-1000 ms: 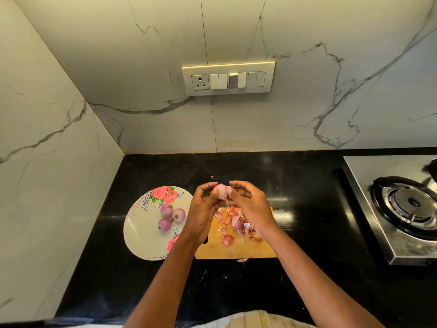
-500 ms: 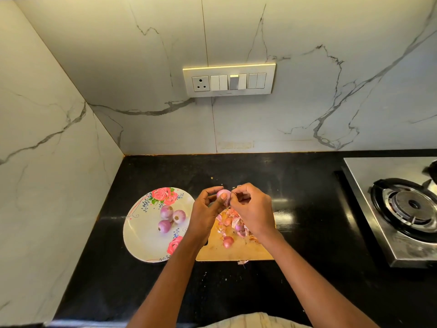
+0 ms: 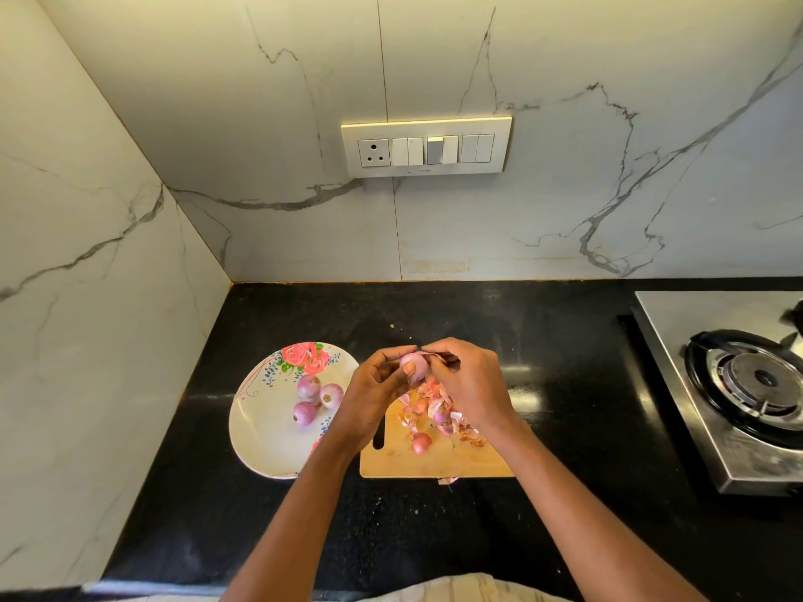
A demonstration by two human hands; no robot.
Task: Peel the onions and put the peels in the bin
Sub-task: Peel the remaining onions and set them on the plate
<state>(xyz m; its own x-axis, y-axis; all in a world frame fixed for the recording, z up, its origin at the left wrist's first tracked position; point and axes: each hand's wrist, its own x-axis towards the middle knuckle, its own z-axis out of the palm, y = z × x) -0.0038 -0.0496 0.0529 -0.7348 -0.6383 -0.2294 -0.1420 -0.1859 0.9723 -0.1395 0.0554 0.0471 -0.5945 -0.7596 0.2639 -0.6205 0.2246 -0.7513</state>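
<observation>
Both hands meet just below the middle of the frame, over the far end of the cutting board (image 3: 439, 464). The left hand (image 3: 373, 391) grips a small pinkish onion (image 3: 413, 366), thumb pressed on its front. The right hand (image 3: 471, 384) pinches a thin strip of skin (image 3: 428, 353) at the top of that same onion, fingers curled in tight. Under them on the board sits a messy pile of peels (image 3: 439, 406), plus one small onion (image 3: 420, 442) lying just below the pile. A stray bit of peel (image 3: 447, 480) hangs off the board's near edge onto the black tabletop (image 3: 565, 362). Left of the board, a floral plate (image 3: 260, 427) holds three peeled onions (image 3: 313, 397) bunched together. A gas stove (image 3: 738, 384) sits at the right edge of the frame.
</observation>
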